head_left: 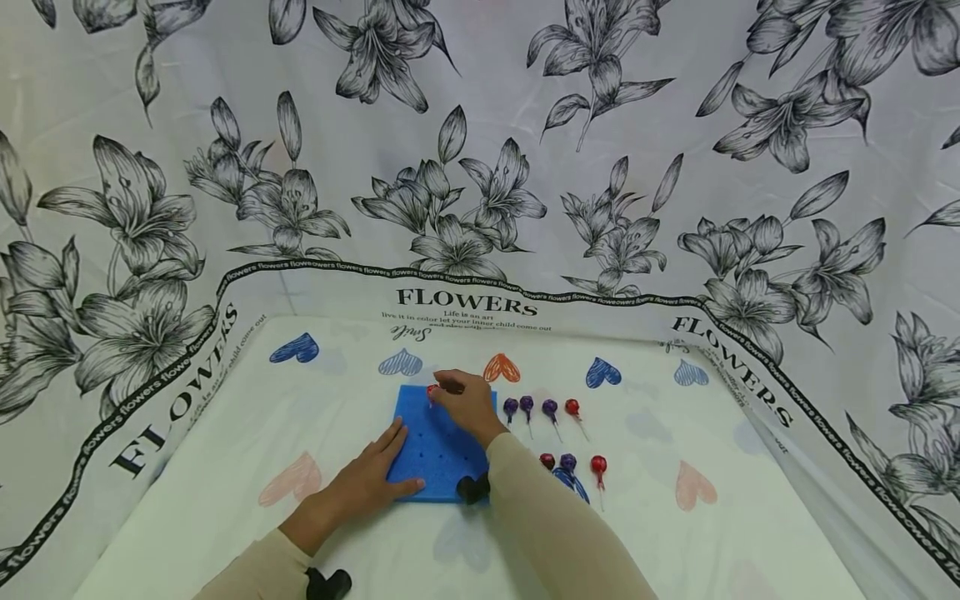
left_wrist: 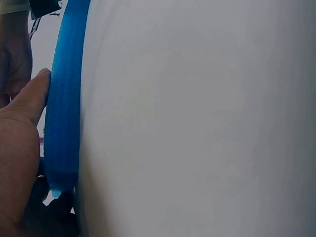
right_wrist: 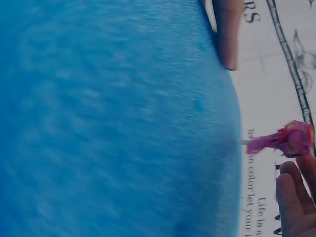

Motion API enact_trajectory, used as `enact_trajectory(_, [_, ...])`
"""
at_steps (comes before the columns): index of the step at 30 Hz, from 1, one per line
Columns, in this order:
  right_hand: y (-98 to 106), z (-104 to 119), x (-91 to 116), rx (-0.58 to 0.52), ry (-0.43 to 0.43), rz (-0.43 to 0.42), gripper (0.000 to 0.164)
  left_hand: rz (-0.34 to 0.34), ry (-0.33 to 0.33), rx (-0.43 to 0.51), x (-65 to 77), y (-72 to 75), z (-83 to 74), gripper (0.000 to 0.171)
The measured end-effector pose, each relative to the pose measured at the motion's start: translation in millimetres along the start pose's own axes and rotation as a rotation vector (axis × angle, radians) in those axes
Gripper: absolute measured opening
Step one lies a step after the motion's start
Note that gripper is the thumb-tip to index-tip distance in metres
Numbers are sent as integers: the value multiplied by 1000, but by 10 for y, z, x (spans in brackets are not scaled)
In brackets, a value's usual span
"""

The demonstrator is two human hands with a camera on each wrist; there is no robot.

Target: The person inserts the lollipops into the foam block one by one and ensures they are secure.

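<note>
A blue foam board (head_left: 423, 437) with several small holes lies on the table. At its far left part, my right hand (head_left: 468, 407) pinches a red-wrapped lollipop (head_left: 432, 395) between thumb and fingers. In the right wrist view the lollipop (right_wrist: 294, 140) has its stick end at the board's edge; whether the stick sits in a hole cannot be told. My left hand (head_left: 371, 477) lies along the board's left and near edges, its fingers spread and fairly straight. The left wrist view has the thumb (left_wrist: 34, 96) against the side of the board (left_wrist: 64, 108).
Right of the board lie two rows of lollipops: the far row has purple ones (head_left: 550, 407) and a red one (head_left: 573, 407), the near row a purple one (head_left: 567, 462) and red ones (head_left: 598, 465). A flower-printed cloth (head_left: 480, 242) hangs behind the heart-patterned tablecloth (head_left: 360, 400).
</note>
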State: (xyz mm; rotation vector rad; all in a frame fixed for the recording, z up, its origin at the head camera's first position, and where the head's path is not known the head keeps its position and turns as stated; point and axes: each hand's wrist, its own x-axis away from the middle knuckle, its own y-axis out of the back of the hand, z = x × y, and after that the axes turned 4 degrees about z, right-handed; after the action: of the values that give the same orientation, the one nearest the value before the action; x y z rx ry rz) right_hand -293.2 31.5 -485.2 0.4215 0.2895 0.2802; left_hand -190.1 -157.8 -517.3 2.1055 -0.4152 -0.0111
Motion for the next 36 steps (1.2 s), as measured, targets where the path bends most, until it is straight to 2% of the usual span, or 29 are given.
enact_trajectory(10, [311, 220, -81, -40, 6, -39, 25, -9, 8, -28, -23, 22, 9, 106])
enact_trajectory(24, [796, 497, -67, -99, 130, -78, 29, -4, -4, -1, -16, 27, -3, 106])
enact_trajectory(36, [1236, 671, 79, -146, 232, -93, 36, 4, -17, -5, 29, 34, -33, 103])
